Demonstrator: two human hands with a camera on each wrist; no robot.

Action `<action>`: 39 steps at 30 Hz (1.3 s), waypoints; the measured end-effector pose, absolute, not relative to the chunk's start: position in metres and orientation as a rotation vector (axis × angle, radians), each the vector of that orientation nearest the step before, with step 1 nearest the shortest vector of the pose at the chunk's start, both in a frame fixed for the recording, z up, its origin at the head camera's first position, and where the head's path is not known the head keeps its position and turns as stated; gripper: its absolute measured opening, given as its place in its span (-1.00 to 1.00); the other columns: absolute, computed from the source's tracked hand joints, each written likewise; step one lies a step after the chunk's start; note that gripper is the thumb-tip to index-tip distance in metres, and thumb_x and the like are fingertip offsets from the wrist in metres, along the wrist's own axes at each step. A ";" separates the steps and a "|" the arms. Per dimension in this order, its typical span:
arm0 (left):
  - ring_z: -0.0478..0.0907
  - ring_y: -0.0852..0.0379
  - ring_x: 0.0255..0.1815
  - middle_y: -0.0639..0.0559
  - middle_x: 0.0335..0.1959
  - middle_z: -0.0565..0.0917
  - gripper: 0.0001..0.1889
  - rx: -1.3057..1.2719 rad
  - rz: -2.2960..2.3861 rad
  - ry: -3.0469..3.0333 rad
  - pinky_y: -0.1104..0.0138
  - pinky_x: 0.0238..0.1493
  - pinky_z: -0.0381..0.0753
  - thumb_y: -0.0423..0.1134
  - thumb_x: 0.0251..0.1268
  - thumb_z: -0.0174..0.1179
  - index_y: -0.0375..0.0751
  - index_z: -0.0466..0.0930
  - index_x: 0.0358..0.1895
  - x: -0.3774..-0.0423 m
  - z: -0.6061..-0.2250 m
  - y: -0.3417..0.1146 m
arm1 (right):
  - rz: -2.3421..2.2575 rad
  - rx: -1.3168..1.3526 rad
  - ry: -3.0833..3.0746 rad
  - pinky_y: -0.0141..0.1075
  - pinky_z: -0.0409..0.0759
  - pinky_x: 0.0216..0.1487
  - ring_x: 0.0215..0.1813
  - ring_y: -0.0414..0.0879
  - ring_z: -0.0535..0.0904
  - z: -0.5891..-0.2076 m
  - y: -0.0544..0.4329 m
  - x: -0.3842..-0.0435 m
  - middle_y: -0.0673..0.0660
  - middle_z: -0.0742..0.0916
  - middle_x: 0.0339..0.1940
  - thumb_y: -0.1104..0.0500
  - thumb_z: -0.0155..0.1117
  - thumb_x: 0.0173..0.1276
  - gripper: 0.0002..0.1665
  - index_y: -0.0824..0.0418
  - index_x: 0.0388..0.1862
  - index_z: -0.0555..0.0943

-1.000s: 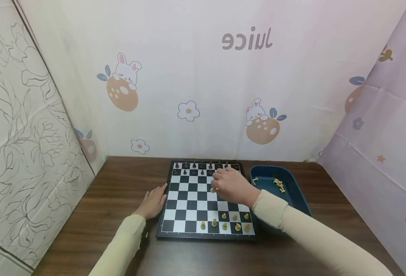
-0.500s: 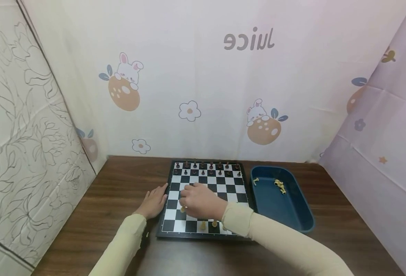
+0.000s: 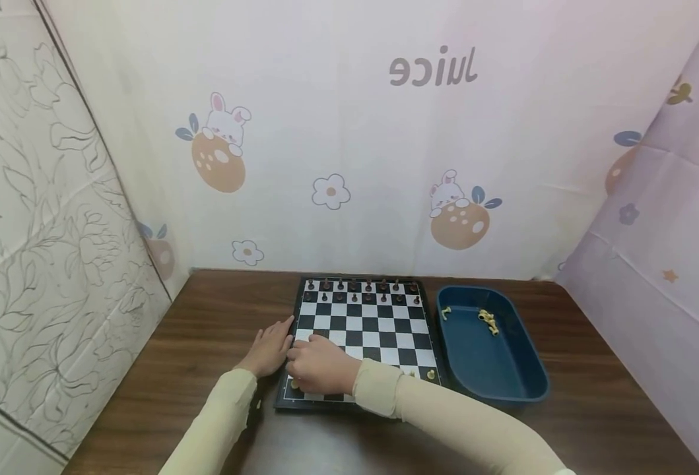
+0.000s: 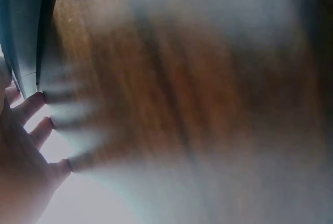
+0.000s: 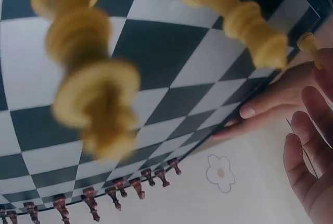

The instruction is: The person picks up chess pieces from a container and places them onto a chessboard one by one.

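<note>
My right hand (image 3: pixel 322 366) pinches a small pale yellow chess piece (image 5: pixel 308 43) by the fingertips, over the near left corner of the chessboard (image 3: pixel 379 324). Its exact kind is hard to tell. My left hand (image 3: pixel 268 348) lies flat on the table with straight fingers, its fingertips at the board's left edge. Close up in the right wrist view stand a pale king (image 5: pixel 99 94) and another tall pale piece (image 5: pixel 242 23). My right hand and sleeve cover most of the near rows in the head view. Dark red chess pieces (image 3: pixel 354 287) fill the two far rows.
Right of the board stands a blue tray (image 3: pixel 498 394) with several pale chess pieces (image 3: pixel 488 320) in it. All of it rests on a brown wooden table (image 3: pixel 230 297). A printed curtain (image 3: pixel 337 132) hangs behind the table's far edge.
My right hand has moved from the board's right side leftward and nearer to me, carrying the pale chess piece to the near left corner. My left hand has stayed at the edge.
</note>
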State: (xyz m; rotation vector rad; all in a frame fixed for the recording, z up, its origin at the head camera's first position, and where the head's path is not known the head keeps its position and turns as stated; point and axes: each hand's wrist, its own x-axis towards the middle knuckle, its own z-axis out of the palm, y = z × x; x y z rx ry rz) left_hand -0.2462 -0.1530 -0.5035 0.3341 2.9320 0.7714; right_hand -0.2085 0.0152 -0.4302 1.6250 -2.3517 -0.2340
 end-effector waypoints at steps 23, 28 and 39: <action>0.11 -0.25 0.43 -0.27 0.39 0.27 -0.47 0.359 0.760 2.946 -0.22 0.37 -0.08 -0.18 0.53 -0.18 -0.27 0.09 0.47 -0.246 -0.504 -0.155 | -0.246 1.437 -2.526 -0.43 0.48 -0.34 -0.29 -0.25 0.52 -0.402 0.071 -0.230 -0.13 0.68 -0.32 0.02 0.38 0.13 -0.83 -0.04 -0.27 0.72; 0.09 -0.26 0.43 -0.28 0.40 0.26 -0.47 0.348 0.759 2.941 -0.22 0.37 -0.10 -0.18 0.52 -0.18 -0.28 0.08 0.47 -0.244 -0.503 -0.154 | -0.215 1.280 -2.634 -0.40 0.46 -0.35 -0.31 -0.22 0.50 -0.386 0.110 -0.239 -0.11 0.65 -0.38 0.08 0.37 0.12 -0.87 0.00 -0.31 0.71; 0.07 -0.24 0.44 -0.25 0.42 0.24 -0.46 0.340 0.768 2.926 -0.22 0.38 -0.13 -0.17 0.53 -0.19 -0.26 0.07 0.48 -0.245 -0.504 -0.153 | -0.169 0.870 -2.764 -0.31 0.46 -0.42 -0.41 -0.15 0.43 -0.372 0.206 -0.260 -0.04 0.63 -0.46 0.17 0.46 0.04 -0.85 0.09 -0.35 0.74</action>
